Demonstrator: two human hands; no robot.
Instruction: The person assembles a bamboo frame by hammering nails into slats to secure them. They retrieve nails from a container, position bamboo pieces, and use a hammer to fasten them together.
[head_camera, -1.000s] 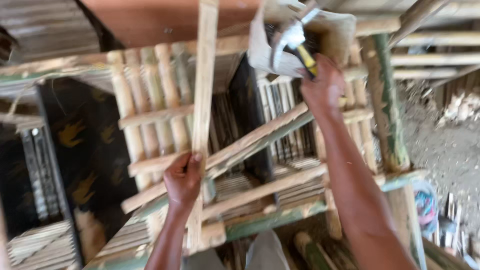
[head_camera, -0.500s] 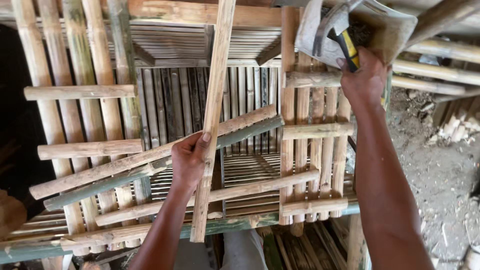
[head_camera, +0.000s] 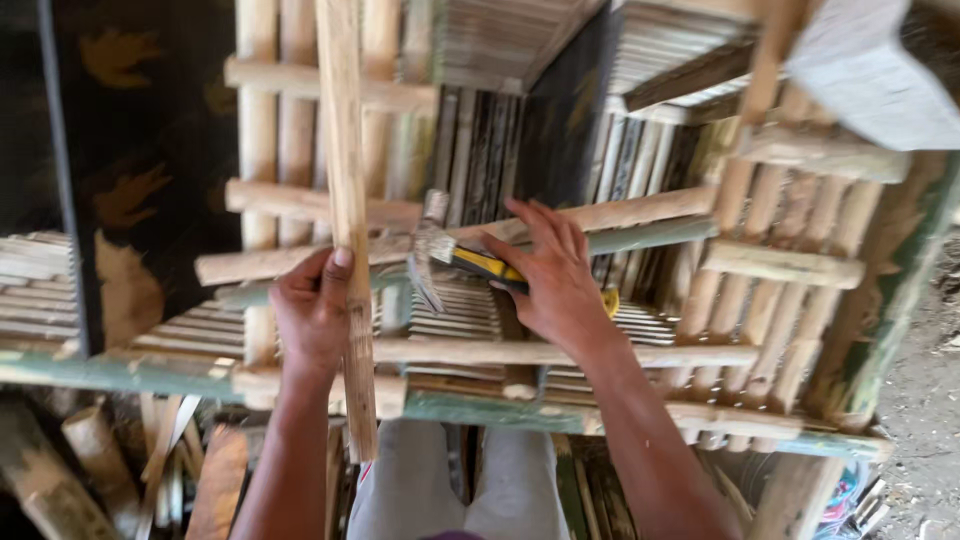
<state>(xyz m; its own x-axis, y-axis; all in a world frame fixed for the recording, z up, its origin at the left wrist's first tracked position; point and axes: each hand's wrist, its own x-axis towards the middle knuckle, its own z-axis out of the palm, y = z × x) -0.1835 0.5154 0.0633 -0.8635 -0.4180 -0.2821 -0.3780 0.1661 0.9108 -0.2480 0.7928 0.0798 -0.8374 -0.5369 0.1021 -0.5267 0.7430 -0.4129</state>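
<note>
My left hand (head_camera: 315, 310) grips a long flat wooden slat (head_camera: 343, 190) that stands upright against the front of a bamboo frame (head_camera: 480, 352). In my right hand (head_camera: 555, 280) is a claw hammer (head_camera: 440, 255) with a yellow and black handle, its metal head just right of the slat. The hammer lies over a diagonal bamboo rail (head_camera: 640, 215) of the frame. Bamboo poles and slatted panels make up the frame's walls.
A grey block (head_camera: 880, 80) rests on the frame's upper right corner. Dark cloth with yellow marks (head_camera: 130, 170) hangs at the left. Loose bamboo offcuts (head_camera: 90, 470) lie at the lower left. Bare dirt ground (head_camera: 930, 400) shows at the right. My legs (head_camera: 440, 480) are below the frame.
My right hand has come down from the upper right corner with the hammer to beside the slat. The view has shifted; my left hand still holds the slat.
</note>
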